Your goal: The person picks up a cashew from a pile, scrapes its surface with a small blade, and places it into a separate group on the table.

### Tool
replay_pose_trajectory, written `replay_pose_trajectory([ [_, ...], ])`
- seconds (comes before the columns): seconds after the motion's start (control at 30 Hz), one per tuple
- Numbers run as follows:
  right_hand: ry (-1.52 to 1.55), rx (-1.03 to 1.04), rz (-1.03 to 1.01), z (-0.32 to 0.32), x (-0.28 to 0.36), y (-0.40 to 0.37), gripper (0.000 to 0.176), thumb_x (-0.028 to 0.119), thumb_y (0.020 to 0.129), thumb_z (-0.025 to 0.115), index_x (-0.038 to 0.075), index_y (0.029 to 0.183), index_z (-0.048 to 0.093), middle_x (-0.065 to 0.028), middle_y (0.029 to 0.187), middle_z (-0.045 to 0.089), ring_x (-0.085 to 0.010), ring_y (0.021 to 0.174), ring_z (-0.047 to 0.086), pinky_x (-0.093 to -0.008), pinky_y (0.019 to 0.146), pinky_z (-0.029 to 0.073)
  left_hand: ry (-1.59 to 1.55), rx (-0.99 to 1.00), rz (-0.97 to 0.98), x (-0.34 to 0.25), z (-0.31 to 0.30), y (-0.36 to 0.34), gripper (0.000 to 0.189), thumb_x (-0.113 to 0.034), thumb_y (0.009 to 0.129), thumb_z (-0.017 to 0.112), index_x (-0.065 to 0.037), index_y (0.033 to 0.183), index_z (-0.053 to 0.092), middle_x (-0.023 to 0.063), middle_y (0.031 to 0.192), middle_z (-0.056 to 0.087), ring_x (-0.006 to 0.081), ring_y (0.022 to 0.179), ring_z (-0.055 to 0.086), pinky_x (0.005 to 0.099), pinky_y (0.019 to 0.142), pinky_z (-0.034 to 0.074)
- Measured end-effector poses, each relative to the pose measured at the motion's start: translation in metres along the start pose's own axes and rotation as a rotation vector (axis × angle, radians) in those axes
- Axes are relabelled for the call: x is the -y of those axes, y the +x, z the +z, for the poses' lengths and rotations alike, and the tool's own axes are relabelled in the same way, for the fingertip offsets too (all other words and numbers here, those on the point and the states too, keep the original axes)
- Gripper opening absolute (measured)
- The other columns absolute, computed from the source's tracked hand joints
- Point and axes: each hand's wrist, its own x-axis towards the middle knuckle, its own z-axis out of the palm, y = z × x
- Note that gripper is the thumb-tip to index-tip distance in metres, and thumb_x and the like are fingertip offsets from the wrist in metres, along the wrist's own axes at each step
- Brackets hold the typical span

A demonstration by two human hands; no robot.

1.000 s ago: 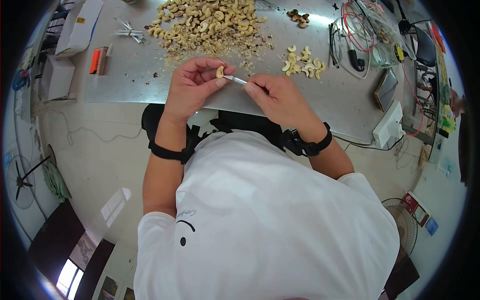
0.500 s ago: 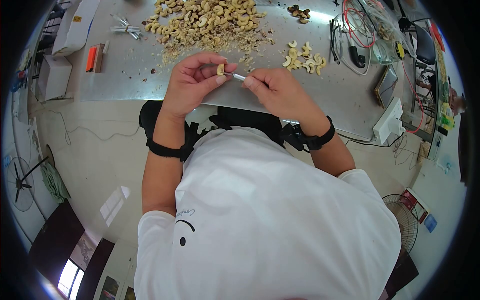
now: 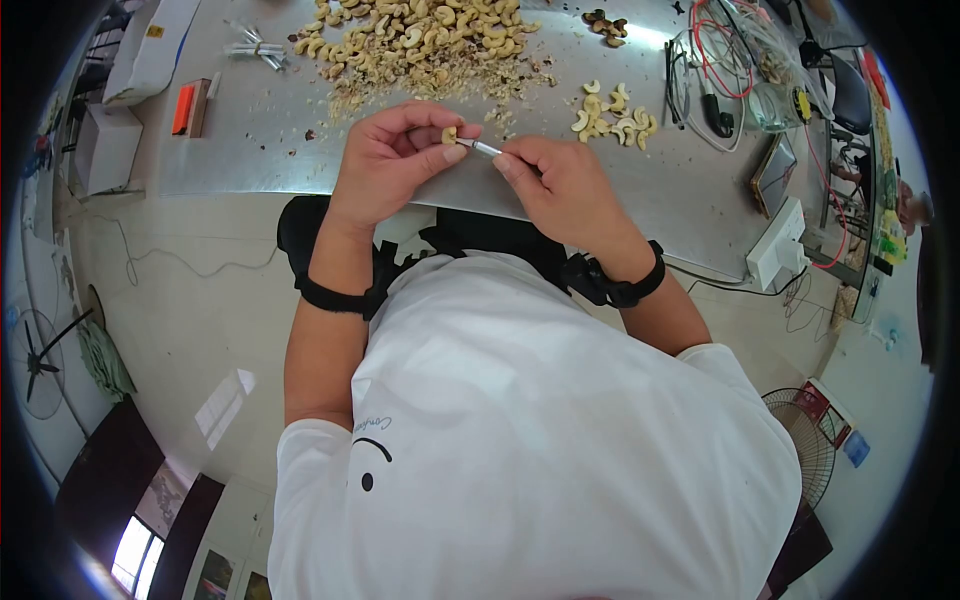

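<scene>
Between the thumb and fingers of my left hand (image 3: 395, 160) a cashew nut (image 3: 450, 135) is pinched above the table's near edge. My right hand (image 3: 565, 185) grips a slim silvery tool with a thin tip, perhaps a small knife (image 3: 484, 148); its tip points left and reaches the cashew. Just beyond my hands lies a large heap of cashews (image 3: 440, 40), with crumbs and peeled skin bits (image 3: 400, 85) along its near side. A smaller group of pale cashews (image 3: 615, 118) rests to the right, past my right hand.
Dark nuts (image 3: 605, 28) lie at the back of the metal table (image 3: 270, 170). At left are an orange-and-brown block (image 3: 188, 110) and a bundle of silvery tools (image 3: 258, 48). Cables (image 3: 715, 60), a glass jar (image 3: 772, 105), a phone (image 3: 773, 175) and a white power strip (image 3: 777, 240) crowd the right.
The cashew has turned in my left fingers, and its outline looks different. Both hands have shifted slightly right in view, the right hand and its tool a little more.
</scene>
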Motion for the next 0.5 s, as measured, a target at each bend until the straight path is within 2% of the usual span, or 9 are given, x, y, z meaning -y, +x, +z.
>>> replay_pose_trajectory([
  [0.23,-0.021,0.029,0.056,-0.002,-0.0025,0.0007,0.022,0.019,0.096,0.066,-0.001,0.091,0.07,-0.0217,0.078,0.067,-0.0431,0.069,0.065,-0.0461,0.061,0.05,0.053,-0.009,-0.024,0.0021,-0.0003,0.0025,0.032,0.017,0.09,0.066,0.004,0.119,0.063,0.0222,0.126,0.07,0.0216,0.119,0.068,0.0312,0.1,0.056],
  [0.33,-0.028,0.028,0.056,-0.0015,-0.0023,0.0005,0.022,0.02,0.096,0.066,-0.001,0.091,0.07,-0.0217,0.078,0.067,-0.043,0.069,0.065,-0.0464,0.062,0.05,0.044,-0.018,-0.042,0.0019,0.0001,0.0025,0.03,0.016,0.09,0.066,0.004,0.118,0.064,0.021,0.123,0.071,0.0216,0.118,0.069,0.0304,0.1,0.057],
  [0.43,-0.031,0.009,0.056,-0.0011,0.0005,-0.0008,0.021,0.02,0.096,0.067,-0.001,0.09,0.07,-0.0215,0.077,0.067,-0.0426,0.069,0.065,-0.0468,0.062,0.05,0.052,-0.023,-0.036,0.0014,0.0006,0.0029,0.028,0.013,0.09,0.069,0.003,0.116,0.066,0.0176,0.121,0.073,0.0164,0.108,0.07,0.0288,0.098,0.057],
  [0.5,-0.046,-0.008,0.043,-0.0008,0.001,-0.0014,0.021,0.02,0.095,0.067,0.0,0.089,0.07,-0.0211,0.077,0.067,-0.0423,0.069,0.065,-0.0468,0.062,0.05,0.047,-0.032,-0.042,0.0005,0.0015,0.0029,0.028,0.012,0.09,0.07,0.003,0.117,0.066,0.017,0.12,0.073,0.0169,0.108,0.071,0.0291,0.097,0.057],
])
